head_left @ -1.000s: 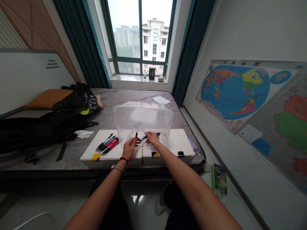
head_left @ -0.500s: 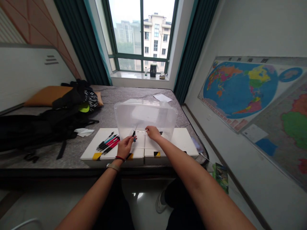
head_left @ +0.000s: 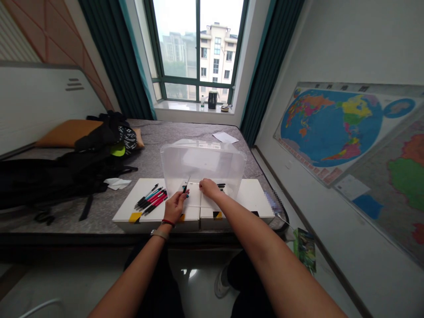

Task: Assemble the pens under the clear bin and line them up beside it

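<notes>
In front of me a clear plastic box (head_left: 203, 163) lies on its side, its open mouth towards me, on two white boxes (head_left: 253, 194). At its mouth my left hand (head_left: 175, 206) is closed around a black pen (head_left: 185, 189), with a thin tip pointing up and a bit of blue near the fingers. My right hand (head_left: 208, 188) is beside it with fingers curled together; whatever they may pinch is too small to make out. Behind the right wrist lie several dark pens (head_left: 221, 185). Left of my left hand is a row of black, blue and red pens (head_left: 152, 199).
The white boxes rest on a grey mattress (head_left: 185, 129). Black bags (head_left: 59, 176) and a white tissue (head_left: 117, 183) lie at the left. A paper sheet (head_left: 225, 137) is behind the plastic box. A green bag (head_left: 304, 249) stands on the floor at the right.
My right hand has moved slightly lower and its fingers are more curled in. The left hand keeps hold of the pen, nearly in place. The view has tilted up slightly.
</notes>
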Tool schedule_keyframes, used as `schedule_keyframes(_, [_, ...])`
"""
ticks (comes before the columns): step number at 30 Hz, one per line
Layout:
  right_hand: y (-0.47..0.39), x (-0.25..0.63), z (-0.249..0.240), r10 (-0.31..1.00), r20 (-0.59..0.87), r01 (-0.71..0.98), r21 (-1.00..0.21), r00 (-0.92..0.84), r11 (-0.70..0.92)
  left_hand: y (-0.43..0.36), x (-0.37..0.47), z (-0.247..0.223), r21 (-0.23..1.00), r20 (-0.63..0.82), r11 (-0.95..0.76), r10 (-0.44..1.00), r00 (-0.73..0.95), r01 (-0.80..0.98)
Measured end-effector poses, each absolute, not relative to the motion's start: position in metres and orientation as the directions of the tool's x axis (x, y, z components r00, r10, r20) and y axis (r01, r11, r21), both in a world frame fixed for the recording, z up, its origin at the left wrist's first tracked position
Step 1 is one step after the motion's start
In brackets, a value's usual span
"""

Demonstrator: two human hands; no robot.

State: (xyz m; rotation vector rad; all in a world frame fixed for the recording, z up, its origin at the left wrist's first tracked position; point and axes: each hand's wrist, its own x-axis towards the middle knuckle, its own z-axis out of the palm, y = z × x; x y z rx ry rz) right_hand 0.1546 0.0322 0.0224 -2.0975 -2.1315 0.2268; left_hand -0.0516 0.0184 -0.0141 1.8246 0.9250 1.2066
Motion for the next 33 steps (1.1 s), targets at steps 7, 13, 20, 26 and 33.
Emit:
schedule_keyframes(7, [0.03, 0.153, 0.03, 0.992, -0.026, 0.989, -0.077, -0.126, 0.123, 0.016, -0.049, -0.014, 0.885, 0.393, -0.442, 0.877, 0.277, 0.143])
schedule_keyframes(13, [0.029, 0.148, 0.031, 0.987, -0.026, 0.987, 0.024, -0.159, 0.16, 0.015, -0.051, -0.013, 0.862, 0.397, -0.464, 0.868, 0.298, 0.204])
schedule_keyframes(20, [0.032, 0.148, 0.035, 0.971, -0.07, 0.972, 0.035, -0.229, 0.232, 0.014, -0.052, -0.008, 0.831, 0.418, -0.499, 0.851, 0.317, 0.244])
schedule_keyframes(26, [0.029, 0.146, 0.031, 0.978, -0.054, 0.98, 0.016, -0.2, 0.201, 0.015, -0.052, -0.009, 0.827, 0.424, -0.504, 0.85, 0.314, 0.248])
schedule_keyframes(33, [0.027, 0.144, 0.029, 0.979, -0.061, 0.981, -0.011, -0.194, 0.194, 0.017, -0.052, -0.012, 0.834, 0.43, -0.502, 0.852, 0.3, 0.23])
